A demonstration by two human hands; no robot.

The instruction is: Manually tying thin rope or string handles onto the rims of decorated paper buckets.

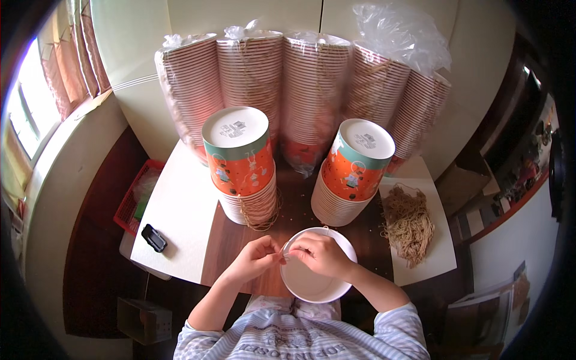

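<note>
A white-lined paper bucket (315, 287) stands at the table's front edge, its open mouth facing up. At its left rim, my left hand (259, 258) pinches a thin pale strand that looks like string (285, 255). My right hand (323, 254) reaches over the bucket's mouth, and its fingertips pinch the same spot, almost touching the left ones. A bit of tan string shows at the far rim. How the strand passes the rim is hidden by my fingers.
Two upside-down stacks of orange-and-green paper buckets (243, 171) (355, 165) stand behind my hands. Tan strings (259, 210) drape over the left stack; a string pile (409, 225) lies right. Tall bagged bucket stacks (317, 90) line the back. A black object (154, 238) lies left.
</note>
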